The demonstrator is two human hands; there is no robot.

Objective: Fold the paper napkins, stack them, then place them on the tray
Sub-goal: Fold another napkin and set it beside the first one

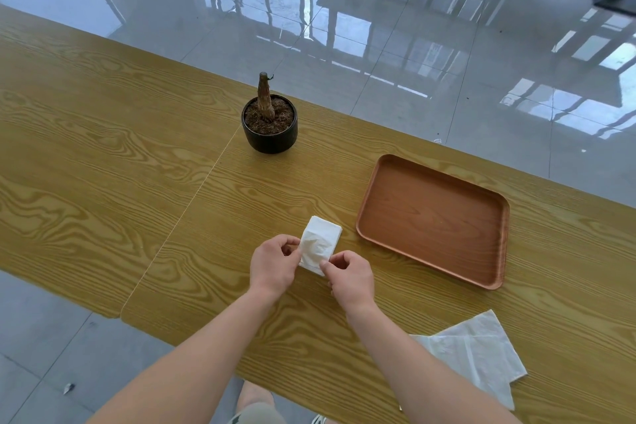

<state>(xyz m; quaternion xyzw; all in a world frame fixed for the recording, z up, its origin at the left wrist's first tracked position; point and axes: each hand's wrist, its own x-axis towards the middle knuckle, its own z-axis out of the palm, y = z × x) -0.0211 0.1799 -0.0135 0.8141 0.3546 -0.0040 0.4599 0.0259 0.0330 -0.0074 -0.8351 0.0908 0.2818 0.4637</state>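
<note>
Folding stage, head view. Your left hand (273,263) and right hand (351,277) both pinch the near end of the folded white paper napkin (320,243), the left at its left edge and the right at its near right corner, fingers curled. It lies on the yellow wood-grain table (103,155) about midway between the far and near edges, just beside the left rim of the brown rectangular wooden tray (433,217), which holds nothing. Likely faults: the thin paper may tear if your two pinches pull apart. The last fold may spring open on release unless you press the crease flat. Uneven edges would make a later stack lean or slide during the carry to the tray. The loose white paper napkins (475,351) lie close to the near edge, just beside your right forearm, and a sweep of that arm could push them off the table. The black round pot with a bare brown stem (269,124), towards the far edge, stands well apart from the work. Not resolved: the near end of the napkin under your fingers, its number of layers, whether it is one sheet or several, and the count of overlapping loose sheets.
</note>
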